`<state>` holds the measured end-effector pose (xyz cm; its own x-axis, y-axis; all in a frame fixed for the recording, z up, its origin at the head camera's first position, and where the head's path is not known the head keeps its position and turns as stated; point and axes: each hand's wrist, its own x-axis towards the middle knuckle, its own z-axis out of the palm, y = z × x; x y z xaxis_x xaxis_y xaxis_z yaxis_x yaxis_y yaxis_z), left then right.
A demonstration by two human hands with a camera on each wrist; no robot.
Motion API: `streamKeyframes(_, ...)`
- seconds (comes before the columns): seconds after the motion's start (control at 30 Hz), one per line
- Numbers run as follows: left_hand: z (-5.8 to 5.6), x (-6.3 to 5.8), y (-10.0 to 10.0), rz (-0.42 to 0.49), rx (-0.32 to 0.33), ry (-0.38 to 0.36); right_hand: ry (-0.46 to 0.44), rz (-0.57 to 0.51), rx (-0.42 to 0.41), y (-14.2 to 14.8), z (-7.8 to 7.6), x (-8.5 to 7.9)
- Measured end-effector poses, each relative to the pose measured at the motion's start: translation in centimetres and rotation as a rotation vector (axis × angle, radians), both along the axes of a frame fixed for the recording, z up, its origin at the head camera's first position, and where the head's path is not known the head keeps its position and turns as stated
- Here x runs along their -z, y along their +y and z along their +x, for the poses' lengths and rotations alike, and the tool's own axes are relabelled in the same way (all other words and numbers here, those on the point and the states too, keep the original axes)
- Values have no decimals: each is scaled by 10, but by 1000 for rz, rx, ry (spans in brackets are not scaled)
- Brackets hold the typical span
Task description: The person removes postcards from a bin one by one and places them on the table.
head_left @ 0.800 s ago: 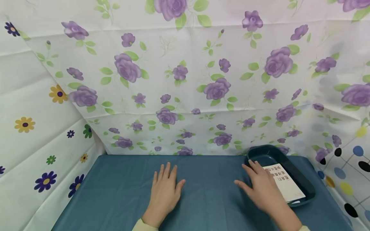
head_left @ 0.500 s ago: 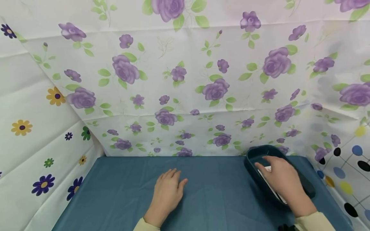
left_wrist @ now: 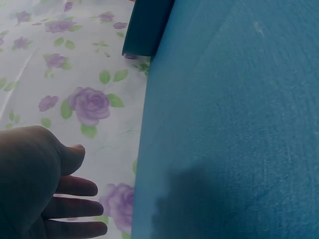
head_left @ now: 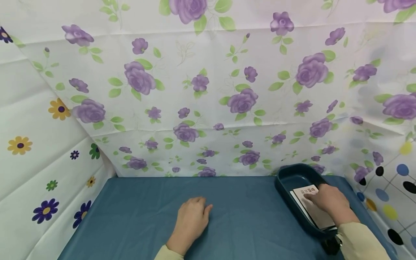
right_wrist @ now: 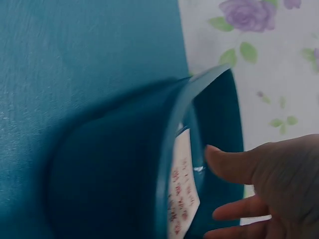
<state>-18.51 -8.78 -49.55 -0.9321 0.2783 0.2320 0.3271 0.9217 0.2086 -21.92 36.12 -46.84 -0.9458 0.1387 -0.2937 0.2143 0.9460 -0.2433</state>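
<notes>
A white booklet (head_left: 316,207) with printed characters lies in a dark teal tray (head_left: 286,193) at the table's right. What looks like another white sheet or booklet shows under its left edge. My right hand (head_left: 333,202) reaches in over the booklet's right side, thumb over the cover; in the head view its other fingers are largely hidden. In the right wrist view, the right hand (right_wrist: 279,189) has thumb and fingers spread apart, with the booklet (right_wrist: 183,189) beyond them. My left hand (head_left: 192,220) hovers or rests over the table's middle, holding nothing; its fingers (left_wrist: 75,207) look relaxed in the left wrist view.
Blue-green cloth covers the table (head_left: 139,216). A curtain with purple flowers (head_left: 201,108) hangs at the far edge, with patterned sheets on the left (head_left: 39,173) and right (head_left: 396,187). A small black object (head_left: 331,246) shows beneath the right sleeve.
My right hand has moved rightward from beside the tray, across the booklet, to its right side. The left hand has shifted slightly, its fingers now bent further down.
</notes>
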Motion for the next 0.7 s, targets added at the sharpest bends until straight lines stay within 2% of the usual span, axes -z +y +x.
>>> streamKeyframes(0.07,0,3,1,-2,4,3,-68,-22,25,3,-2,7)
streamKeyframes(0.17,0,4,2,-1,9,6,-103,-35,43,6,-3,17)
streamKeyframes(0.4,0,8,3,-30,0,8,-64,-16,84,7,2,27)
streamKeyframes(0.57,0,12,4,-54,12,-24,-43,5,168,3,6,30)
streamKeyframes(0.7,-1,14,5,-61,18,-55,-30,46,197,-2,5,29)
